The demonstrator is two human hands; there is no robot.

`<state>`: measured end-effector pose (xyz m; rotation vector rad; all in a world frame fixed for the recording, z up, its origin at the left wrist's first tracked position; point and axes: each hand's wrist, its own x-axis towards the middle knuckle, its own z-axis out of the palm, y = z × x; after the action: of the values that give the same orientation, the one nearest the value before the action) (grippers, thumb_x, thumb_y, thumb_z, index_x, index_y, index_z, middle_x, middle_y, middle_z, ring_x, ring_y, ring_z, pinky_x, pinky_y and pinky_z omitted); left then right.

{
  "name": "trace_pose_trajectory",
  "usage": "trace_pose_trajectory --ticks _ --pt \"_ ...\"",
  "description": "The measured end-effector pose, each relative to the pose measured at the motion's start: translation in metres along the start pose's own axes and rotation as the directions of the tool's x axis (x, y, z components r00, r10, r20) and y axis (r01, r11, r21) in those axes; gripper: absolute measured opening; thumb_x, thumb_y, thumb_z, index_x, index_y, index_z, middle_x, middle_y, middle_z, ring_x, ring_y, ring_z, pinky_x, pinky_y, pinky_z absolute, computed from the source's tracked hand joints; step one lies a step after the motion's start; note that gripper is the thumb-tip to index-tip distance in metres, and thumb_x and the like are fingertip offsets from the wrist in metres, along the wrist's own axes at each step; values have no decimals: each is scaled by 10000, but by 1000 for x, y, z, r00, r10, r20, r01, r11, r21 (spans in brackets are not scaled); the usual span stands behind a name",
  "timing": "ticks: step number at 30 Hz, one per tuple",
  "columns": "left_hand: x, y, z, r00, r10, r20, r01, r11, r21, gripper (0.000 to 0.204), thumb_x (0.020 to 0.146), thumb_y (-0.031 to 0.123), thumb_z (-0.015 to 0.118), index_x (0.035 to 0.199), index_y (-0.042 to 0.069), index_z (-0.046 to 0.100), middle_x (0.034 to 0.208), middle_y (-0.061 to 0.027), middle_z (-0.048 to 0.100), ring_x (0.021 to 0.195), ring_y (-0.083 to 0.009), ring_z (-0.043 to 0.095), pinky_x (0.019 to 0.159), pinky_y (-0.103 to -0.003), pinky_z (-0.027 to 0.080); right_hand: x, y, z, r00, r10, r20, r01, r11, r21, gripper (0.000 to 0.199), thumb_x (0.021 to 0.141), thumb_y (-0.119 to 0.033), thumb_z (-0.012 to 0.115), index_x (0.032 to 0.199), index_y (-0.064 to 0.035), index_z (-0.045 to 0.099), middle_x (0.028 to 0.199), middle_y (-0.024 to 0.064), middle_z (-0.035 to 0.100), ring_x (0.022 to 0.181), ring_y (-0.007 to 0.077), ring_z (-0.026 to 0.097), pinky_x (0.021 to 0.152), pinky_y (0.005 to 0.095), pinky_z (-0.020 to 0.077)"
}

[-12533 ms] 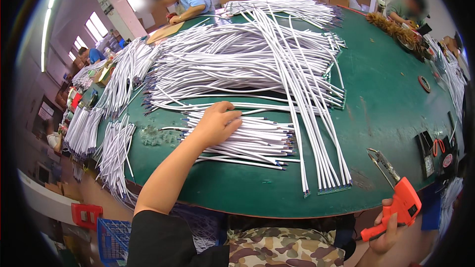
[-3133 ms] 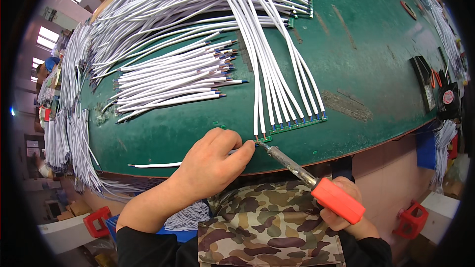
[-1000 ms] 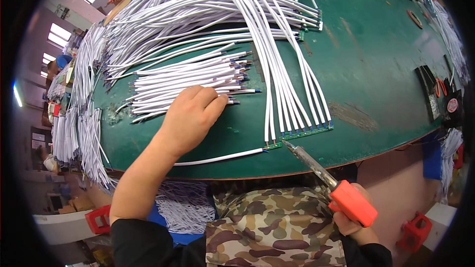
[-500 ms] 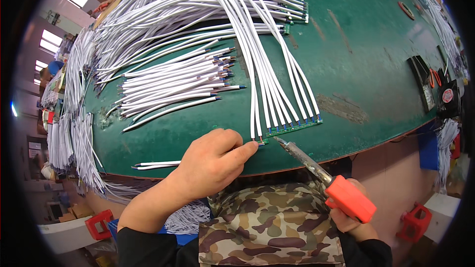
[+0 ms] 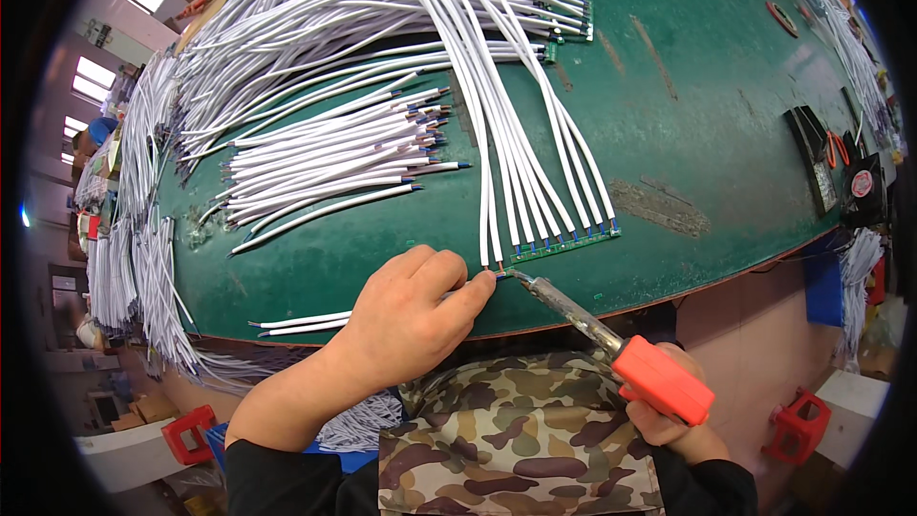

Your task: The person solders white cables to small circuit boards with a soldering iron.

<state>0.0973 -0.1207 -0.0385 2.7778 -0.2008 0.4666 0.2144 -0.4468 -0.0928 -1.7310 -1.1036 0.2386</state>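
My left hand [image 5: 411, 315] rests on the green table [image 5: 726, 134] near its front edge, fingers pinching the end of a white cable [image 5: 296, 323] against the left end of a narrow green circuit strip [image 5: 564, 241]. My right hand [image 5: 673, 420] grips the orange handle of a soldering iron [image 5: 611, 344], whose metal tip touches that same end of the strip. Several white cables [image 5: 535, 153] run from the strip up to the far side of the table.
A loose pile of cut white cables [image 5: 334, 158] lies left of centre. Bundles of cables [image 5: 143, 258] hang over the left edge. Another circuit strip [image 5: 568, 19] lies farther back. Small tools and a dark tray [image 5: 821, 167] sit at the right edge. Red stools [image 5: 798, 420] stand on the floor.
One second ago my left hand was reaching into the loose cable pile; it has come back to the front edge with a cable end at the strip. The iron tip stayed at the strip.
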Motion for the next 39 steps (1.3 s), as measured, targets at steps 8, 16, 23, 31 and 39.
trace_pose_trajectory --ticks 8,16,23,31,39 --pt "-2 -2 0 1000 -5 14 6 999 -34 460 670 -50 730 1116 61 701 847 -56 539 697 -240 537 582 -370 466 3 0 1 999 -13 36 14 1000 -21 91 828 -189 694 878 -113 688 860 71 699 727 314 651 649 403 514" --pt "-4 -4 1 1000 -4 14 5 998 -65 510 675 -56 733 1163 83 680 852 -55 533 698 -238 533 584 -371 461 6 -1 3 999 -24 20 24 1000 -6 99 828 -187 693 886 -108 708 853 57 701 712 302 650 642 398 514" --pt "-4 -4 2 1000 -5 13 5 998 -66 503 686 -62 735 1164 87 679 849 -52 530 694 -235 525 581 -367 457 7 -1 4 998 -49 34 50 998 -24 96 819 -180 684 881 -110 709 849 50 697 680 289 640 605 385 496" --pt "-3 -4 1 1000 -2 22 4 998 -71 490 689 -59 739 1156 79 681 849 -51 532 697 -234 526 584 -366 460 14 -4 5 995 -61 81 63 998 -25 138 801 -173 682 912 -92 681 821 61 645 628 297 589 566 392 462" --pt "-3 -4 -1 999 -2 33 5 997 -72 473 686 -48 743 1141 67 684 861 -57 536 710 -238 533 594 -370 467 6 -3 -2 999 -49 16 50 996 -67 159 694 -60 624 844 -90 665 806 107 650 638 334 590 565 423 453"
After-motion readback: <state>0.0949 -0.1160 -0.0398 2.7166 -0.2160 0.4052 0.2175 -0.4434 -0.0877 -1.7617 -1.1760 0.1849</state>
